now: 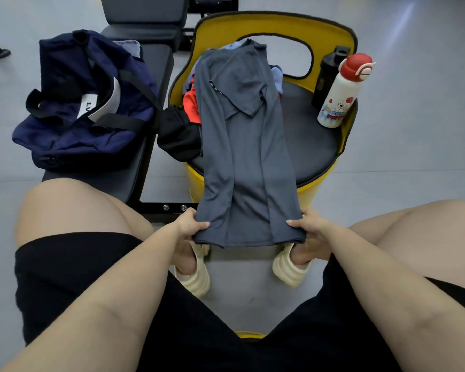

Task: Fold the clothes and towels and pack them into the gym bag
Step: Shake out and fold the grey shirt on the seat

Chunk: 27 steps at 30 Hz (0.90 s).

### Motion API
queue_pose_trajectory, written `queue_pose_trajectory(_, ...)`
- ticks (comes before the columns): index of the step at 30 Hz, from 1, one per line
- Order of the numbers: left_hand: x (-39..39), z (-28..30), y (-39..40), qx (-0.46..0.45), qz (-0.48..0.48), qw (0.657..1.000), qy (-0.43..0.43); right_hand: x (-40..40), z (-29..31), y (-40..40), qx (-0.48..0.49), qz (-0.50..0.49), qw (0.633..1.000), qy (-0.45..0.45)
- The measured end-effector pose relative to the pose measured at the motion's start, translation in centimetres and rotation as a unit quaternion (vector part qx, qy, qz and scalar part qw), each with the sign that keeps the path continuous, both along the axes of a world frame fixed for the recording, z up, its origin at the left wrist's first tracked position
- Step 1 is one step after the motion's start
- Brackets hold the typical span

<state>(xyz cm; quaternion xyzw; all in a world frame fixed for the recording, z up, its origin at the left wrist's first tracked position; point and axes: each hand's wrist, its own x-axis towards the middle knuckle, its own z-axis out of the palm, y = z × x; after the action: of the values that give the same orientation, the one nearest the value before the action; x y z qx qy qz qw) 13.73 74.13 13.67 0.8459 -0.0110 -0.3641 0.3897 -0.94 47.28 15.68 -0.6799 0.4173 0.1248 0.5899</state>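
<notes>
A grey T-shirt lies lengthwise over the yellow stool, its sides and sleeves folded inward into a long strip. My left hand pinches the near left corner of its hem, and my right hand pinches the near right corner. The hem hangs off the seat's front edge above my feet. Under the shirt lies a heap of other clothes: black, red and light blue pieces. The navy gym bag sits open on the black bench to the left.
A black shaker bottle and a white bottle with a red cap stand on the stool's right side. My bare knees and cream sandals are close below the stool. Grey floor surrounds everything.
</notes>
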Motion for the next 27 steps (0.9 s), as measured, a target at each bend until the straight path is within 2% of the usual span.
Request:
queue_pose_trajectory(3,-0.3,0.7,0.5,-0.002,-0.004,0.999,-0.038,-0.7,0.7,-0.1,-0.041,0.010,0.999,-0.025)
queue_pose_trajectory(6,-0.6,1.4,1.2,-0.061,-0.036,0.996,-0.059,-1.5,1.7,-0.1,-0.040,0.042,0.997,-0.055)
queue_pose_trajectory(12,-2.6,3.4,1.9,-0.092,-0.066,0.993,-0.026,-2.5,2.9,0.3,-0.193,0.118,0.958,-0.175)
queue_pose_trajectory(16,-4.2,5.0,2.2,-0.109,-0.073,0.991,0.012,-2.8,3.1,0.8,-0.248,0.193,0.939,-0.143)
queue_pose_trajectory(18,-4.7,5.4,2.1,-0.094,-0.100,0.991,0.002,-3.0,3.4,1.2,-0.257,0.222,0.933,-0.117)
queue_pose_trajectory(20,-5.3,5.6,2.2,-0.066,-0.133,0.989,-0.027,-3.4,3.8,1.6,-0.264,0.262,0.924,-0.091)
queue_pose_trajectory(23,-5.5,6.0,2.4,-0.005,-0.176,0.976,-0.128,-4.1,4.3,2.1,-0.302,0.321,0.896,-0.050)
queue_pose_trajectory(27,-5.7,6.7,2.7,0.018,-0.188,0.952,-0.241,-4.7,4.7,2.1,-0.371,0.340,0.862,-0.062)
